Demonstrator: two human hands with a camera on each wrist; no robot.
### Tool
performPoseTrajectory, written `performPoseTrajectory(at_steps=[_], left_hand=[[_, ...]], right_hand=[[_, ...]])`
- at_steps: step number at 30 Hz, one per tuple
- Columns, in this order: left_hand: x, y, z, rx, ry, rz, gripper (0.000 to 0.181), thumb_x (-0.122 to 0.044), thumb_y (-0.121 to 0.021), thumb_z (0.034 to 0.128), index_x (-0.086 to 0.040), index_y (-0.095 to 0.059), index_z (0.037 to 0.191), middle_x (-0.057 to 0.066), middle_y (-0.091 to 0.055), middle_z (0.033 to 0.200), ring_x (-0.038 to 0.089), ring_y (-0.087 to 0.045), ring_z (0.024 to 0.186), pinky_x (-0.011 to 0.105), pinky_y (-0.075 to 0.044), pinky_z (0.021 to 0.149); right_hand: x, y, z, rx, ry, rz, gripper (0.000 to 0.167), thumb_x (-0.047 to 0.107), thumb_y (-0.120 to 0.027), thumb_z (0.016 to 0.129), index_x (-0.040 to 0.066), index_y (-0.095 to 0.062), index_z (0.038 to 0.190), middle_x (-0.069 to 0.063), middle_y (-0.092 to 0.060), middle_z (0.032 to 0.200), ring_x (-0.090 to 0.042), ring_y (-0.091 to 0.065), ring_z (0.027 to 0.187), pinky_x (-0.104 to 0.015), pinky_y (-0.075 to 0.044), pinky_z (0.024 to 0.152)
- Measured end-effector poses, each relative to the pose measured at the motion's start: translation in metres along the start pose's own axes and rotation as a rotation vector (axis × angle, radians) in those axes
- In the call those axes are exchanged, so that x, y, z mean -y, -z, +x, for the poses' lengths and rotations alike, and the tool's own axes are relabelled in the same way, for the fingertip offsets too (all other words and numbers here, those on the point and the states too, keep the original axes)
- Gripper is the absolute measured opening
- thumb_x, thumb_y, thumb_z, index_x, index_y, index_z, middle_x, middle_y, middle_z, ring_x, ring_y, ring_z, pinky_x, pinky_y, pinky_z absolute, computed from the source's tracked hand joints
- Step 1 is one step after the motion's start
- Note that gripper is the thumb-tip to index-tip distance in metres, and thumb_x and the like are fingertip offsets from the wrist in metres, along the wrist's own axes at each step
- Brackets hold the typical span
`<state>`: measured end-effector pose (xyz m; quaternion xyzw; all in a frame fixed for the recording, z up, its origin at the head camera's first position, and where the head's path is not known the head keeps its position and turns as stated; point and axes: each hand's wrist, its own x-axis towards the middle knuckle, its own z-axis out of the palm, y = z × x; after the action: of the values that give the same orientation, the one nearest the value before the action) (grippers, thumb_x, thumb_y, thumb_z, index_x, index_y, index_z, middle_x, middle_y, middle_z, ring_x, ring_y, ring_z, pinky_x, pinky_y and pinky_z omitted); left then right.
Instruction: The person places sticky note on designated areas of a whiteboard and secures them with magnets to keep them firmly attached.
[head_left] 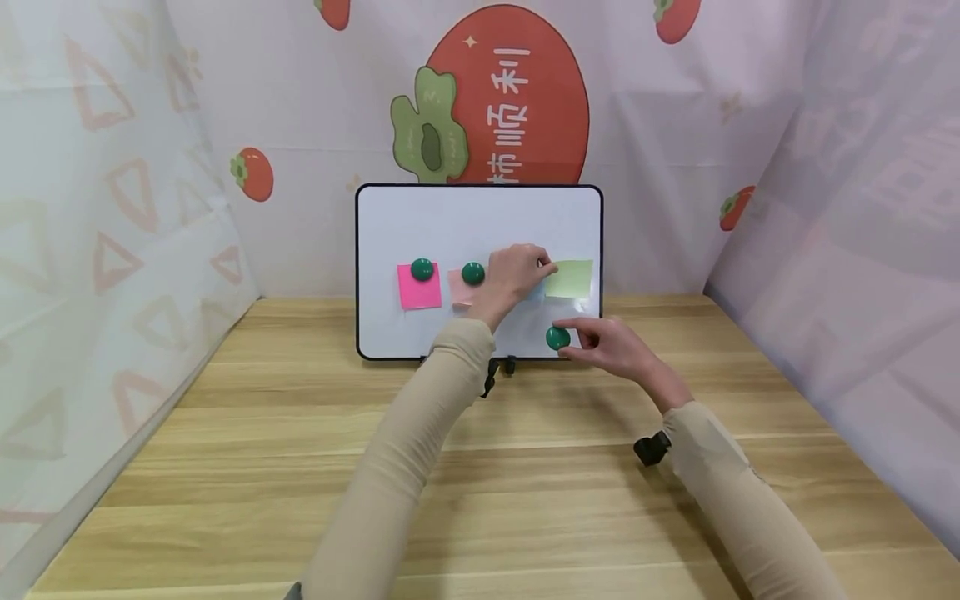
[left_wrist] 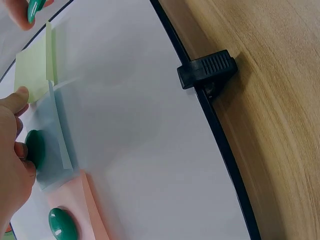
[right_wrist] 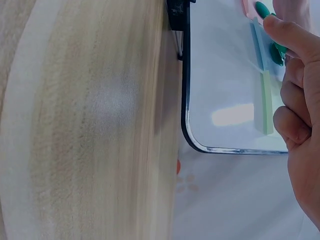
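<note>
My left hand is at the whiteboard, its thumb and fingertip at the left edge of a light green sticky note. Beside its curled fingers, a green magnet sits on a blue sticky note, mostly hidden in the head view. Below and right of the green note, my right hand pinches a round green magnet between thumb and forefinger, apart from the note. Further left, one magnet is on a bright pink note, another on a pale pink note.
The black-framed board stands upright at the back of a wooden table, held by black clip feet. A printed cloth hangs behind and along both sides. The notes' lower edges stick out from the board.
</note>
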<state>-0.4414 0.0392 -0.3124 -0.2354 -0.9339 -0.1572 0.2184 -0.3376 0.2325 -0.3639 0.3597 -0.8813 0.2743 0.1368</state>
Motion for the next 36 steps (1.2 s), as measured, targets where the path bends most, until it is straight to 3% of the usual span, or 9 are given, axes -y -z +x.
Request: performPoseTrajectory(at_steps=[14,24,36], left_hand=[[0.003,-0.003,-0.002,-0.022,-0.032,0.03,0.025,-0.042,-0.061,0.0975,-0.023,-0.077,0.103,-0.008,-0.074,0.093,0.005,-0.06,0.07,0.022,-0.047,0.061],[0.003,-0.005,-0.001,0.001,-0.034,0.041,0.025,-0.043,-0.063,0.0962,-0.024,-0.077,0.103,-0.009,-0.074,0.096,0.006,-0.066,0.08,0.023,-0.05,0.068],[0.002,-0.003,0.001,0.028,-0.036,0.072,0.027,-0.044,-0.06,0.0977,-0.024,-0.076,0.107,-0.01,-0.074,0.1,0.003,-0.064,0.08,0.02,-0.049,0.069]], right_hand=[[-0.011,0.012,0.021,-0.183,0.052,-0.091,0.041,0.006,-0.08,0.081,0.001,-0.069,0.121,0.003,-0.048,0.061,-0.007,-0.039,0.055,-0.02,-0.035,0.051],[-0.037,0.024,0.04,-0.363,0.091,-0.135,0.04,0.001,-0.081,0.079,-0.001,-0.07,0.117,-0.003,-0.05,0.058,-0.007,-0.038,0.054,-0.014,-0.031,0.05],[-0.047,0.037,0.063,-0.369,-0.021,-0.241,0.042,0.01,-0.077,0.086,0.003,-0.066,0.126,-0.006,-0.052,0.061,-0.012,-0.039,0.055,-0.021,-0.033,0.051]])
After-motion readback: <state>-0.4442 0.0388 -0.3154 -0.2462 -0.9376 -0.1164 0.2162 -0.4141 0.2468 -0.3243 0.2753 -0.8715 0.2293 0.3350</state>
